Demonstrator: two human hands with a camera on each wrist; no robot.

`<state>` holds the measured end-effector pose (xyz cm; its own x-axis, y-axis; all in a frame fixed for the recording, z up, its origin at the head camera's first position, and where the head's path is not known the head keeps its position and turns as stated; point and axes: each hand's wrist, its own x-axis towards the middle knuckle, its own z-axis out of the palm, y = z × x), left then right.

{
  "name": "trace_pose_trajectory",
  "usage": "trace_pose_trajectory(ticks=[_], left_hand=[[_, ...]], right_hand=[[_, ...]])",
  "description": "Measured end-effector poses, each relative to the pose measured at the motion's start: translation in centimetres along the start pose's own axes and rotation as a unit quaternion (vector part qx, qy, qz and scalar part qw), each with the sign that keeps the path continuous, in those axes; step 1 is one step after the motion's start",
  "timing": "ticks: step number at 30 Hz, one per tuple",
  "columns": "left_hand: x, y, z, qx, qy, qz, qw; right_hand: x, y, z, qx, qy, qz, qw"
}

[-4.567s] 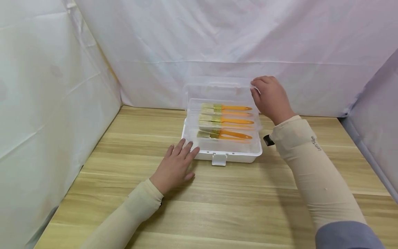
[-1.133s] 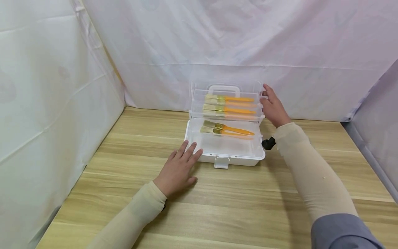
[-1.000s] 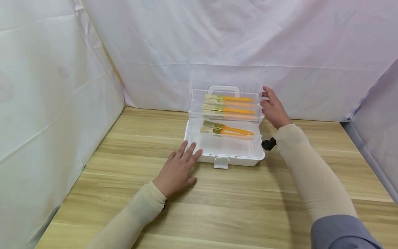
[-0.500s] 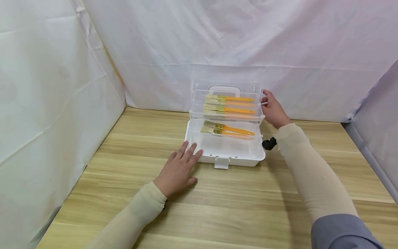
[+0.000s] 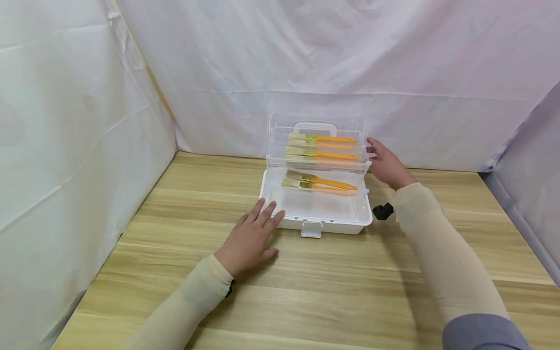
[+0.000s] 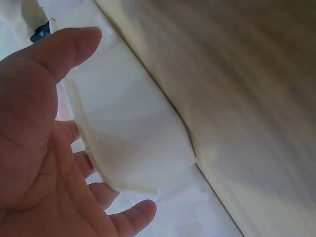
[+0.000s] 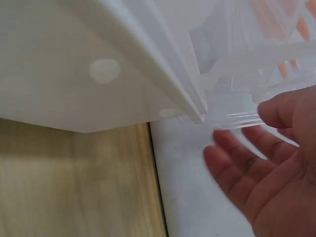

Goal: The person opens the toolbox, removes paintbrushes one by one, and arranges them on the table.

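A white plastic storage box [image 5: 297,208] stands with its clear lid [image 5: 280,121] raised at the back. In the raised clear tray [image 5: 277,162] lie orange-handled paintbrushes [image 5: 336,156] in two rows, paler likenesses below them. One more paintbrush [image 5: 334,184] lies in the box's base, also doubled by a paler shape. My left hand [image 5: 248,240] rests its spread, straight fingers on the base's front left corner; the left wrist view shows its thumb [image 6: 76,47] apart from the fingers. My right hand [image 5: 387,164] is at the lid's right side, fingers [image 7: 234,163] loosely bent beside the clear edge.
The box stands on a wood-grain table [image 5: 288,296], its front latch [image 5: 311,229] hanging down. White cloth [image 5: 227,63] hangs close behind the lid, with more cloth along both sides. A small black device [image 5: 383,211] sits at my right wrist.
Since the earliest frame the lid and tray have swung up and back, uncovering the base. My right hand has since slid down the lid's right side. My left hand keeps its place on the box.
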<state>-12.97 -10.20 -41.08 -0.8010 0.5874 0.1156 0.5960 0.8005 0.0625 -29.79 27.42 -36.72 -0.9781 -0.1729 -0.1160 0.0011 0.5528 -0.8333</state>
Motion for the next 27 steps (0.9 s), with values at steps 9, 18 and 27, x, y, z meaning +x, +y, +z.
trace_pose_trajectory(ticks=[9,18,27], left_hand=[[0.0,0.1,0.1,0.000,0.002,-0.005,1.0000],[0.1,0.1,0.0,0.007,-0.006,-0.007,0.9999],[0.2,0.1,-0.1,0.007,-0.016,-0.009,0.9998]], right_hand=[[-3.5,1.8,1.0,-0.084,-0.005,-0.008,0.996],[-6.8,2.7,2.4,-0.240,0.047,-0.095,0.965],[-9.5,3.0,3.3,-0.286,0.061,-0.127,0.948]])
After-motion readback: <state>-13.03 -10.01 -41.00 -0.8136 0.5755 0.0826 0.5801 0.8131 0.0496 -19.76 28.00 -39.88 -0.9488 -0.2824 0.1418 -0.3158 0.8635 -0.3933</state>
